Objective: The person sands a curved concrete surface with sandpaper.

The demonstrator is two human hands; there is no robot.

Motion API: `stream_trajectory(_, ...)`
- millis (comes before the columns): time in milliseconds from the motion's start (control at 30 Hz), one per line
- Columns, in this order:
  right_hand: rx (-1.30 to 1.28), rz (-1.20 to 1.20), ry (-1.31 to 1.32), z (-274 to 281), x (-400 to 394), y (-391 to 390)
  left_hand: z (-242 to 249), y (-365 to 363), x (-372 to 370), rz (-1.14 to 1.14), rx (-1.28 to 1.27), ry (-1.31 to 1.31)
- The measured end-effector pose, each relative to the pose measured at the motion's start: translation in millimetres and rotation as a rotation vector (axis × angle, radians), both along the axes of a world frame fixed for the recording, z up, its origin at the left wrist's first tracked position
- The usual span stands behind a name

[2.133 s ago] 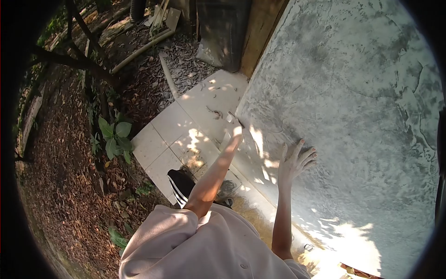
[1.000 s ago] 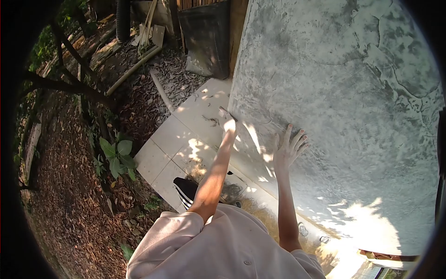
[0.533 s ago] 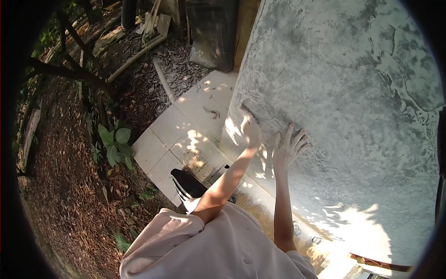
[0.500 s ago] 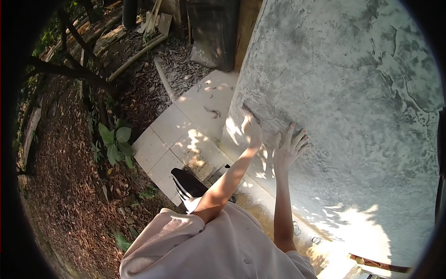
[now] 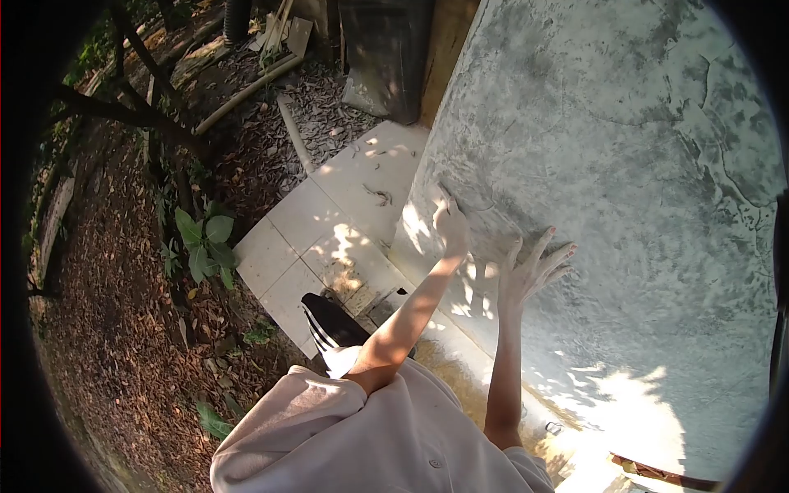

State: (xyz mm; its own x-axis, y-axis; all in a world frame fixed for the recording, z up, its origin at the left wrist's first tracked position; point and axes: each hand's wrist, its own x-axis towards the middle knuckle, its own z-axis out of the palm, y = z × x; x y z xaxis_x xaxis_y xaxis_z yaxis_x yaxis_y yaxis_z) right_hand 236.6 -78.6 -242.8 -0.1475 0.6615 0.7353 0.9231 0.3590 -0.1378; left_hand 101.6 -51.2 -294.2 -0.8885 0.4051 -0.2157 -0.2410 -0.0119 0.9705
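A mottled grey-white plastered wall (image 5: 608, 181) fills the right half of the view. My left hand (image 5: 450, 223) is closed against its near-left part, fingers bent around something small with a dark edge that I cannot make out. To its right, my right hand (image 5: 530, 269) lies on the plaster with fingers spread, holding nothing. Pale dust coats both hands. Darker smudges show on the wall between and around them.
Pale floor tiles (image 5: 292, 226) lie below the wall, with dry leaves on them. A dark bin-like container (image 5: 386, 62) stands at the far end. Leaf litter (image 5: 140, 329), a green plant (image 5: 201, 245) and branches are on the left. Sunlight patches fall on the lower wall.
My right hand has slid a little to the right along the wall and its fingers are spread wider. My left hand stays close to the same spot, and the view has shifted slightly.
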Motion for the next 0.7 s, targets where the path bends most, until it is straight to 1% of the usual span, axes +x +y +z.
stream_trajectory(67,0.012,-0.029,0.024,6.6,3.5,3.6,-57.4,18.9,-6.8,0.026,-0.003,0.033)
stream_trajectory(100,0.02,-0.036,0.005,6.4,5.0,6.7,-73.4,21.1,-14.6,0.017,-0.034,0.011)
stream_trajectory(167,0.03,-0.044,-0.015,2.3,9.1,10.5,-74.6,15.0,-24.1,0.007,-0.064,-0.012)
stream_trajectory(233,0.064,-0.075,-0.068,-4.5,10.2,17.9,-53.1,4.3,-31.0,-0.077,-0.166,0.091)
stream_trajectory(333,0.111,-0.081,-0.084,-12.7,11.4,23.6,3.1,1.7,-15.4,0.049,0.033,0.031)
stream_trajectory(367,0.1,-0.087,-0.088,-13.1,11.5,22.8,8.4,6.5,-12.9,0.036,0.048,0.056)
stream_trajectory(467,0.084,-0.076,-0.065,-13.2,9.6,22.0,5.5,16.1,-9.8,0.019,0.107,0.054)
stream_trajectory(533,0.142,-0.091,-0.095,-15.5,10.4,25.9,5.0,14.2,-7.3,0.091,0.135,0.174)
stream_trajectory(567,0.141,-0.091,-0.09,-16.4,10.2,26.5,4.2,11.9,-11.1,0.092,0.134,0.178)
stream_trajectory(633,0.138,-0.089,-0.085,-17.1,9.8,26.3,-9.1,7.1,-22.4,0.03,-0.335,0.178)
stream_trajectory(667,0.14,-0.087,-0.081,-16.6,9.9,25.4,-28.1,11.5,-26.4,0.032,-0.333,0.181)
stream_trajectory(700,0.125,-0.085,-0.079,-15.9,9.9,24.6,-54.7,19.1,-31.4,0.088,-0.243,0.219)
